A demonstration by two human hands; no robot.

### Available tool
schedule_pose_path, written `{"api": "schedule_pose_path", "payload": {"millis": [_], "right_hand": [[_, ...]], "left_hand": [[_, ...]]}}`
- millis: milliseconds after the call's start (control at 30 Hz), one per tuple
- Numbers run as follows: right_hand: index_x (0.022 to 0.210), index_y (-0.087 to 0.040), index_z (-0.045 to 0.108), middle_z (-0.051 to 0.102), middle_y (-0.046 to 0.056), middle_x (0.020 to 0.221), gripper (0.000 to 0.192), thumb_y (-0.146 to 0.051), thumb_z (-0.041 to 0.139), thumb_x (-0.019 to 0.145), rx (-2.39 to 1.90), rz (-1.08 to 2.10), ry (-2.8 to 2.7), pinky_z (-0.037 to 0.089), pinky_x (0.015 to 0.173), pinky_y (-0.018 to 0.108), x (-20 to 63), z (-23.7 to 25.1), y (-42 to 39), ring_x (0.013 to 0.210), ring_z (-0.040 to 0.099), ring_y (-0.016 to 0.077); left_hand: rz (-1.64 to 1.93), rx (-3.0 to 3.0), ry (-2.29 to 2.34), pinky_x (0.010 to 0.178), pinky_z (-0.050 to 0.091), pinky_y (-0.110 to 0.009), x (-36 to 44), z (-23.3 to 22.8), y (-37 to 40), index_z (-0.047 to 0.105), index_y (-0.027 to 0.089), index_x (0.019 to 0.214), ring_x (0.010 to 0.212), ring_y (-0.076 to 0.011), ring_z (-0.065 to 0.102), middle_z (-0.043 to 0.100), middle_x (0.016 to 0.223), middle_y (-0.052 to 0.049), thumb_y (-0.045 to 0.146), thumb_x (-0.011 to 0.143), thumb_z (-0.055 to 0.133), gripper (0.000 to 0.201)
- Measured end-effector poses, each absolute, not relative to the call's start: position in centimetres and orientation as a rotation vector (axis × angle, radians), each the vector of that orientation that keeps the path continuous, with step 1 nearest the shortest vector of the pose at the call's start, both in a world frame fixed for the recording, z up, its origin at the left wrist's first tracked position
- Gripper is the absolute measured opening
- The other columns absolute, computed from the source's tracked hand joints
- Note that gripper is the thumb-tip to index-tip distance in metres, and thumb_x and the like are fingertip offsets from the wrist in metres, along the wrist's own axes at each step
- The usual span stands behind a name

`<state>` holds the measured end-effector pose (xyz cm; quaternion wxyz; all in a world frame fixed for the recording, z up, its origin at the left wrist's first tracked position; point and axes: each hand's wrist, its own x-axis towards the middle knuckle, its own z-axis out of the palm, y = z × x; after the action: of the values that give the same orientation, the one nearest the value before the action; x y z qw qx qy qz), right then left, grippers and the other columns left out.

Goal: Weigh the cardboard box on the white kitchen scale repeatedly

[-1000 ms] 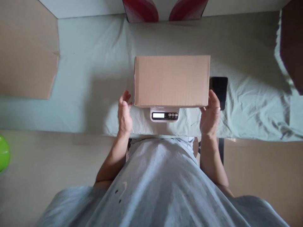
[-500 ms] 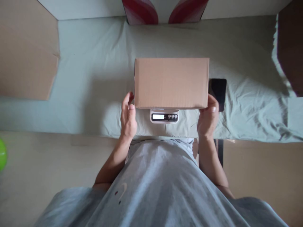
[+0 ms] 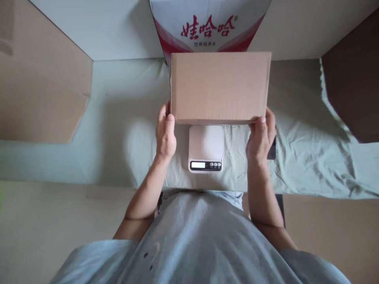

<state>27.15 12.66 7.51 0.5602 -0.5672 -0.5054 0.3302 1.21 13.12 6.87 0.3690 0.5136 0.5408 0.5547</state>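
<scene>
A plain brown cardboard box point(image 3: 219, 86) is held up between my two hands, over the far side of a white digital kitchen scale point(image 3: 206, 142). My left hand point(image 3: 166, 136) grips its left side, thumb at the near corner and fingers partly hidden behind the edge. At the opposite end my right hand point(image 3: 261, 136) is closed on the near right corner, thumb on top. The scale's flat plate shows below the box, and its display is lit. Part of a black phone point(image 3: 272, 150) shows beside my right hand, lying on the cloth.
A pale green cloth point(image 3: 130, 157) covers the tabletop. Large cardboard pieces stand at the left point(image 3: 44, 86) and right point(image 3: 352, 79). Behind the held box is a white and red carton point(image 3: 207, 23) with Chinese lettering, against a white wall.
The box has risen and moved away from me, with both hands on it. The scale's plate has come into sight. My view has tilted up, showing more of the carton behind.
</scene>
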Motion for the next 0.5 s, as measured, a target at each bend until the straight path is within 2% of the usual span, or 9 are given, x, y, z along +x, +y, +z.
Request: {"api": "schedule_pose_path", "payload": {"millis": [133,267,367,500], "right_hand": [[0.119,-0.031,0.058,0.064,0.003,0.110,0.044,-0.058,0.044,0.087,-1.318,0.695,-1.106,0.046,0.102,0.049,26.4,6.2,14.4,0.110,0.060,0.0237],[0.117,-0.030,0.061,0.066,0.001,0.100,0.041,-0.055,0.048,0.087,-1.344,0.748,-1.068,0.048,0.099,0.046,26.2,5.1,14.8,0.098,0.062,0.0194],[0.117,-0.029,0.062,0.067,0.002,0.102,0.041,-0.054,0.050,0.087,-1.392,0.782,-1.037,0.048,0.100,0.045,26.3,4.3,14.8,0.098,0.063,0.0185],[0.119,-0.029,0.061,0.068,0.004,0.115,0.043,-0.054,0.050,0.086,-1.428,0.828,-1.034,0.046,0.104,0.047,26.5,3.2,14.6,0.108,0.063,0.0207]], "left_hand": [[1.425,1.254,1.393,0.118,0.033,-0.044,1.2,5.5,15.1,0.049,0.033,0.132,0.138,-0.0242,0.047,0.052,0.144,-0.004,0.063,0.088,0.041,0.054],[1.367,1.182,1.434,0.116,0.036,-0.048,1.4,4.4,15.5,0.049,0.031,0.133,0.138,-0.0253,0.046,0.051,0.146,-0.006,0.063,0.088,0.042,0.055],[1.324,1.130,1.461,0.116,0.035,-0.050,1.4,3.4,15.5,0.049,0.031,0.133,0.139,-0.0257,0.045,0.051,0.146,-0.006,0.062,0.088,0.043,0.055],[1.295,1.124,1.449,0.119,0.032,-0.048,1.6,2.4,15.5,0.050,0.031,0.134,0.140,-0.0242,0.043,0.051,0.147,-0.005,0.063,0.088,0.043,0.056]]}}
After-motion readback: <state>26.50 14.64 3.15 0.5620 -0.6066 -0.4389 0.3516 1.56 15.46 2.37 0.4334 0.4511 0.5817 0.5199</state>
